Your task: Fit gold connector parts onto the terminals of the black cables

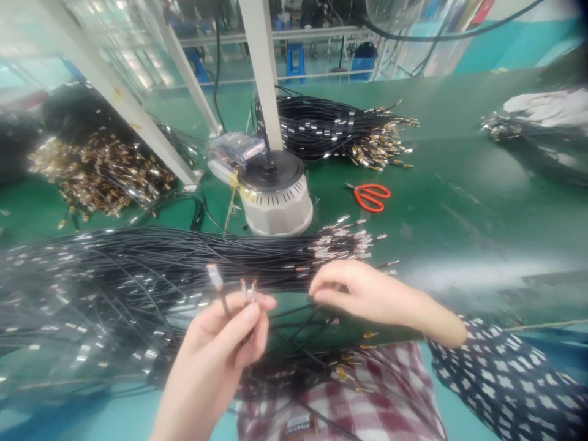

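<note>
My left hand [220, 343] is closed, pinching a few black cables between thumb and fingers. Their silvery connector ends [214, 277] stick up above the fingertips. To its right, my right hand [356, 294] is curled, thumb and fingertips close together at the near edge of a long bundle of black cables [220, 248]. A dark cable runs near those fingertips, but what they pinch, if anything, is hidden. The bundle's silvery connectors [342, 242] lie just beyond the right hand. More cables with gold-coloured tips [344, 370] rest across my lap on a checked cloth [381, 392].
A round grey-white tape dispenser [278, 211] stands behind the bundle, beside a white post [260, 67]. Orange-handled scissors [371, 197] lie on the green table [441, 208]. Other cable heaps sit at the back [331, 128], far left [105, 174] and far right [542, 141].
</note>
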A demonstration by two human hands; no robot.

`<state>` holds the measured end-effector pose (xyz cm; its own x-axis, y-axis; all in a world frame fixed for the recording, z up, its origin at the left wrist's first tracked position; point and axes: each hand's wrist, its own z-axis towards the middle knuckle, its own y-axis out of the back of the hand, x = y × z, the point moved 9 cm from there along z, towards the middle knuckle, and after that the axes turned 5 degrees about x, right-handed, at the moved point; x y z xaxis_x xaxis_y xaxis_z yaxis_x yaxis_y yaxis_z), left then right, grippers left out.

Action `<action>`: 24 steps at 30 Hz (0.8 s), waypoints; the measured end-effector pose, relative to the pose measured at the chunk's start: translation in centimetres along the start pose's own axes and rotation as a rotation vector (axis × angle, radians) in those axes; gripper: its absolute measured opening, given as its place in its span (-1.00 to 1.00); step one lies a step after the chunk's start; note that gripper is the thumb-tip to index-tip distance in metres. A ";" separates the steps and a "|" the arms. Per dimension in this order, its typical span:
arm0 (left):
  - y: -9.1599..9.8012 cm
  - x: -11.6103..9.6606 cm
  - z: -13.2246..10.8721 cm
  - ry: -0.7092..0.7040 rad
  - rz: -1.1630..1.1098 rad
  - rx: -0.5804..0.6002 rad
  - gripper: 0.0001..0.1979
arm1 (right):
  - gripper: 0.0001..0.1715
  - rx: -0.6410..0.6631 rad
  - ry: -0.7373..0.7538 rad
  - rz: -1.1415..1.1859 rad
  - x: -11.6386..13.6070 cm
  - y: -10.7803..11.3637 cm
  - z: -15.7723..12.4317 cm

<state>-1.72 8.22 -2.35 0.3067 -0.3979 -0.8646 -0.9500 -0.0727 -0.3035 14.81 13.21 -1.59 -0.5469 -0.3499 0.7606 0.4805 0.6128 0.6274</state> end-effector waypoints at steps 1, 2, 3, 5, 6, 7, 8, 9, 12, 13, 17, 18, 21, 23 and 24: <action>0.2 0.0 -0.2 0.009 0.005 -0.017 -0.82 | -0.81 0.018 0.008 -0.067 0.0 -0.3 -0.5; 0.4 -0.1 -0.4 0.018 0.009 -0.034 -0.82 | -0.80 0.034 0.019 -0.123 0.1 -0.7 -1.1; 0.6 -0.1 -0.6 0.027 0.013 -0.047 -0.81 | -0.79 0.054 0.030 -0.163 0.2 -1.2 -1.6; 0.9 -0.2 -0.9 0.041 0.020 -0.063 -0.81 | -0.79 0.112 0.046 -0.181 0.4 -2.4 -2.6; 0.9 -0.3 -1.0 0.044 0.025 -0.068 -0.82 | -0.79 0.145 0.047 -0.170 0.4 -3.1 -3.1; 1.0 -0.4 -1.1 0.046 0.029 -0.071 -0.82 | -0.78 0.169 0.041 -0.154 0.3 -3.6 -3.4; 1.0 -0.5 -1.2 0.045 0.034 -0.072 -0.83 | -0.77 0.186 0.028 -0.133 0.1 -4.0 -3.7; 0.9 -0.5 -1.3 0.042 0.039 -0.072 -0.84 | -0.75 0.196 0.007 -0.108 -0.1 -4.2 -4.0; 0.9 -0.6 -1.4 0.043 0.046 -0.086 -0.86 | -0.72 0.241 -0.066 -0.013 -0.9 -4.9 -4.5; 1.0 -0.6 -1.4 0.045 0.042 -0.094 -0.87 | -0.71 0.264 -0.069 0.008 -0.9 -5.2 -4.7; 1.2 -0.6 -1.4 0.031 0.027 -0.105 -0.87 | -0.73 0.270 0.047 -0.067 0.1 -6.1 -5.8; 1.2 -0.6 -1.5 0.028 0.029 -0.106 -0.87 | -0.73 0.252 0.069 -0.094 0.3 -6.2 -6.0; 1.1 -0.5 -1.5 0.036 0.044 -0.108 -0.86 | -0.79 0.169 0.048 -0.098 0.0 -5.7 -6.1; 0.9 -0.4 -1.5 0.038 0.051 -0.107 -0.84 | -0.83 0.034 -0.007 -0.098 -0.7 -4.3 -5.6; 0.9 -0.4 -1.5 0.039 0.050 -0.109 -0.83 | -0.86 -0.054 -0.029 -0.121 -1.0 -3.5 -5.3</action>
<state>-2.80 6.93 -1.68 0.2581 -0.4382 -0.8610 -0.9654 -0.1500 -0.2131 17.29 7.64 -3.66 -0.6227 -0.3976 0.6739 0.4454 0.5280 0.7231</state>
